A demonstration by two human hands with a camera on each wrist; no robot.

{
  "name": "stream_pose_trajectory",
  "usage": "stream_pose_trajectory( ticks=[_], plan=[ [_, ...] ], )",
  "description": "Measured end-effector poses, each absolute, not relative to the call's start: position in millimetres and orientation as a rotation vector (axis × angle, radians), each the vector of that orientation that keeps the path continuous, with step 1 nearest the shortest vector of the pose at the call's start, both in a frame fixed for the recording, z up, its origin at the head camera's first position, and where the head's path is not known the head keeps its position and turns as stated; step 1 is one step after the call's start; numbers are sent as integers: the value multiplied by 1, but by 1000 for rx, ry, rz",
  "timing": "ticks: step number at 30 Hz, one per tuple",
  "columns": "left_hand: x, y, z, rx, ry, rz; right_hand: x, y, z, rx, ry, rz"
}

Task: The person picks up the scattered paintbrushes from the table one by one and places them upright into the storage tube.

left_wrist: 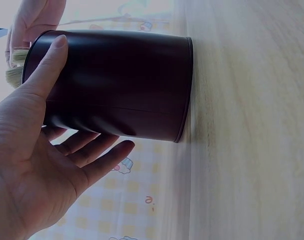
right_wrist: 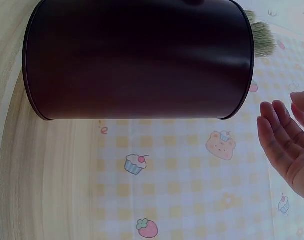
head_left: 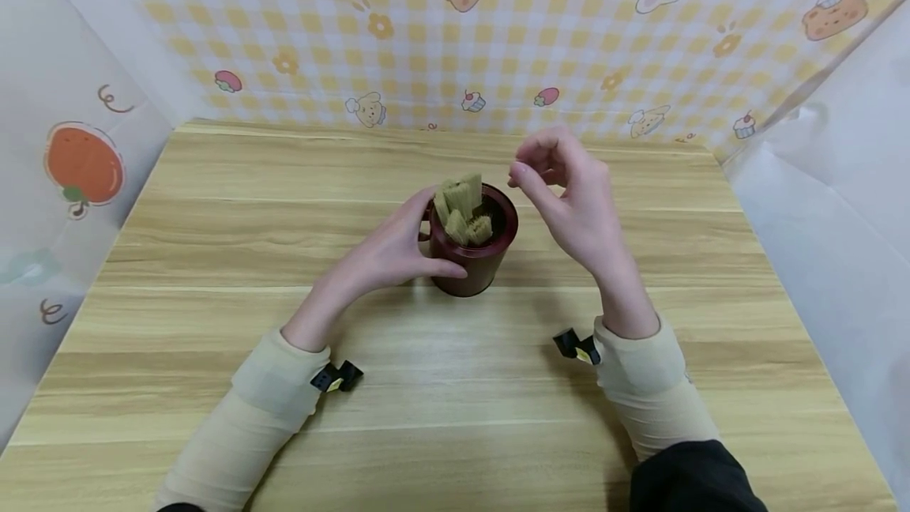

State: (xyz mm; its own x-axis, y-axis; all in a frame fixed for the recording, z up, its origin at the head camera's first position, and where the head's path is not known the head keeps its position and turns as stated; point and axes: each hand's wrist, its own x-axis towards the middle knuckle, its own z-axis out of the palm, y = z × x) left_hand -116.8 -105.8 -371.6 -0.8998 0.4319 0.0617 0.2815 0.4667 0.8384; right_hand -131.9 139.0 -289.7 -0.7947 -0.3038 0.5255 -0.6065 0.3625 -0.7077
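A dark red-brown cylindrical brush holder stands upright on the table, with several paint brushes in it, their pale bristles up. My left hand holds the holder from its left side. In the left wrist view, the thumb lies along the holder's wall near the rim while the fingers reach round the other side. Beside the rim, to the right, hovers my right hand, fingers loosely bent and nothing visible in them. The right wrist view has this hand apart from the holder and the bristles.
The wood-grain table extends around the holder. Behind it rises a yellow checked backdrop with cartoon prints. Pale sheets cover the left side and the right side. A small black camera sits on each sleeve.
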Motion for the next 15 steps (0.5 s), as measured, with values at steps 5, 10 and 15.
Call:
stream_pose_trajectory(
  ticks=[5, 10, 15],
  plan=[
    [-117, -106, -370, 644, 2551, 1415, -132, 138, -288, 813, -2322, 1385],
    [-117, -107, -371, 654, 2566, 1389, -132, 139, -288, 816, -2326, 1382],
    [-116, -106, -372, 629, 2577, 1365, -131, 140, -290, 821, -2336, 1370]
  ],
)
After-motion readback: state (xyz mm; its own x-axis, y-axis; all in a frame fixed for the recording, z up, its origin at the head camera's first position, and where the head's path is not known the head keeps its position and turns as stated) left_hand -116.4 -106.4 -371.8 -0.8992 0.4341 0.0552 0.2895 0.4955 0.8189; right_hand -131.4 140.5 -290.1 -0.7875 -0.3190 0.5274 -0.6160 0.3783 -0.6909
